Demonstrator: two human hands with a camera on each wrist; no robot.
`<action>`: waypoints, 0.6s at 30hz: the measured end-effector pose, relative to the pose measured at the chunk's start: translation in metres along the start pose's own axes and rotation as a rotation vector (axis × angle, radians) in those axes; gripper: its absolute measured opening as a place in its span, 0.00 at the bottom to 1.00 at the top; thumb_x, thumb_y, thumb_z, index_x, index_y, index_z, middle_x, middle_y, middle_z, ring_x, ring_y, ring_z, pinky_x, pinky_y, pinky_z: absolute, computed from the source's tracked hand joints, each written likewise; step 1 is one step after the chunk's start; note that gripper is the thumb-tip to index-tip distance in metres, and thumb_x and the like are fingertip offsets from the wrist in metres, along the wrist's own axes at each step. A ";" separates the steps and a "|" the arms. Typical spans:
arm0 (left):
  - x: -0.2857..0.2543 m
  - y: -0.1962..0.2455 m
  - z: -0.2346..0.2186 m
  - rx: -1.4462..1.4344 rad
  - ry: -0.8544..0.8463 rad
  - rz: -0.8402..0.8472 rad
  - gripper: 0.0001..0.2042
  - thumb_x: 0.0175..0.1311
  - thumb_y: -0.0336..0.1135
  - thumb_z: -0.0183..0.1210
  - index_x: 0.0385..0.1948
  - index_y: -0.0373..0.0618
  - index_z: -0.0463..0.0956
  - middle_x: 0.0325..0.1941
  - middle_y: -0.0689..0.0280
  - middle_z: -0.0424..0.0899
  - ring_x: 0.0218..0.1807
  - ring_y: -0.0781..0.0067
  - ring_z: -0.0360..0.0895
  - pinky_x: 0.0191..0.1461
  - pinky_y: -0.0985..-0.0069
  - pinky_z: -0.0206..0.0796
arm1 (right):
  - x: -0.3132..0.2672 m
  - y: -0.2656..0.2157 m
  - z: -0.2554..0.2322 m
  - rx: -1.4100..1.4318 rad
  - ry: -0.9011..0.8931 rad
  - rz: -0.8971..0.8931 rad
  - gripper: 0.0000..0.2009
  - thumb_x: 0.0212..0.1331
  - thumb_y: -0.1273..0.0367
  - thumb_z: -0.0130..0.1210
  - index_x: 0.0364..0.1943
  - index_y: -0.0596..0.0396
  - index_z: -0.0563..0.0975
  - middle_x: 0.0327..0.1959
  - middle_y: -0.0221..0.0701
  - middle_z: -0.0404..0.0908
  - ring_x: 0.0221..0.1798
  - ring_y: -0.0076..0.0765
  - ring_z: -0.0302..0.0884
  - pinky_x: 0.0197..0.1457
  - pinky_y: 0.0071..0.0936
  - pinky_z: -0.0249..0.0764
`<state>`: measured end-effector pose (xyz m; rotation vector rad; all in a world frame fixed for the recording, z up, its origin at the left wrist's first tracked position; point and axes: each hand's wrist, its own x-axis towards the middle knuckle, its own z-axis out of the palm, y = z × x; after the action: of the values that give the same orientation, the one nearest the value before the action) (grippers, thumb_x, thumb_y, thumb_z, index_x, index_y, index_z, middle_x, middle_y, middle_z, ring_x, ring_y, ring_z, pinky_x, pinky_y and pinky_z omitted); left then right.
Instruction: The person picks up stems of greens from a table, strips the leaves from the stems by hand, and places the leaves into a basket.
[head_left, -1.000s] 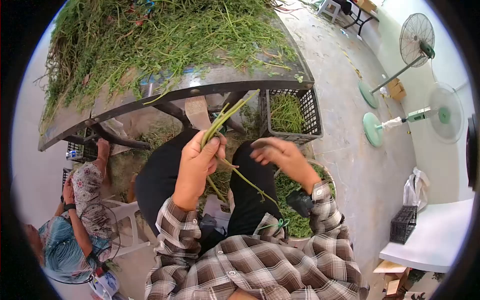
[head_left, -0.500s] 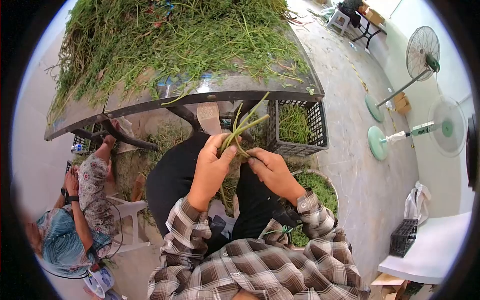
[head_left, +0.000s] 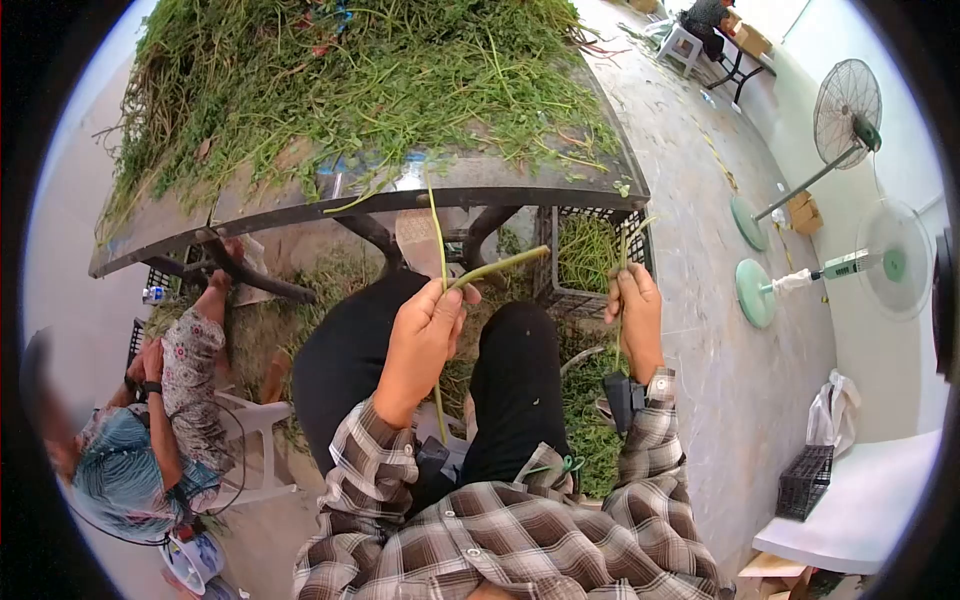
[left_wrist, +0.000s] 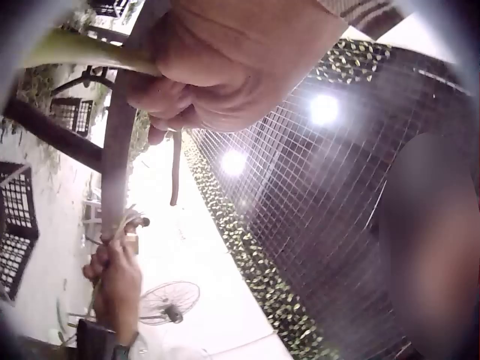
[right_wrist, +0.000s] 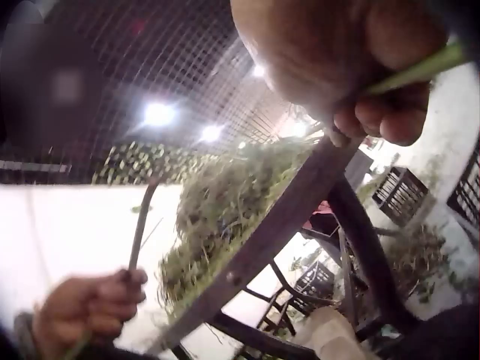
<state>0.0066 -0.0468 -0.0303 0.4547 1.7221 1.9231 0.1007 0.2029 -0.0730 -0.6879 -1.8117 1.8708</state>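
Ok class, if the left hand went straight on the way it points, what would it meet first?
Probably the table's near edge, though how high the left hand is against it is unclear.

Split green stems (head_left: 438, 235), upright and slanting

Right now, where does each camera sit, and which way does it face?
Head: worn on the head, facing forward and down at the left hand and right hand, brown-and-white plaid sleeves and black trousers.
Left wrist: looks past the near left hand toward a dark gridded ceiling; the right hand shows farther off.
Right wrist: looks past the near right hand toward that ceiling and a dark table heaped with green plants; the left hand shows farther off.
Shared: head and right wrist both see the plants.
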 end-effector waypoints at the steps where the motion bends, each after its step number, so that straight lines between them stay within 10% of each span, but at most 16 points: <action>1: 0.000 -0.002 0.002 -0.138 -0.024 -0.061 0.10 0.70 0.37 0.43 0.36 0.41 0.71 0.18 0.77 0.60 0.15 0.91 0.52 0.17 0.89 0.44 | -0.006 0.001 0.001 0.091 -0.026 0.049 0.08 0.64 0.69 0.42 0.37 0.58 0.70 0.17 0.22 0.63 0.17 0.15 0.59 0.16 0.15 0.58; 10: -0.002 -0.008 0.007 -0.174 -0.208 -0.165 0.12 0.70 0.41 0.44 0.33 0.42 0.69 0.18 0.75 0.64 0.14 0.90 0.53 0.15 0.89 0.46 | -0.049 -0.011 0.080 0.386 -0.526 0.234 0.10 0.66 0.64 0.47 0.43 0.56 0.71 0.19 0.15 0.59 0.18 0.09 0.51 0.20 0.12 0.49; 18: -0.002 -0.018 0.006 0.058 -0.226 -0.057 0.16 0.70 0.45 0.44 0.30 0.40 0.71 0.17 0.73 0.66 0.13 0.88 0.57 0.15 0.87 0.47 | -0.048 -0.012 0.093 0.135 -0.494 0.001 0.12 0.66 0.65 0.46 0.45 0.57 0.74 0.19 0.17 0.64 0.19 0.10 0.55 0.20 0.13 0.51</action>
<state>0.0143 -0.0415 -0.0469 0.6127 1.6289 1.7146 0.0793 0.1014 -0.0572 -0.1831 -1.9343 2.2859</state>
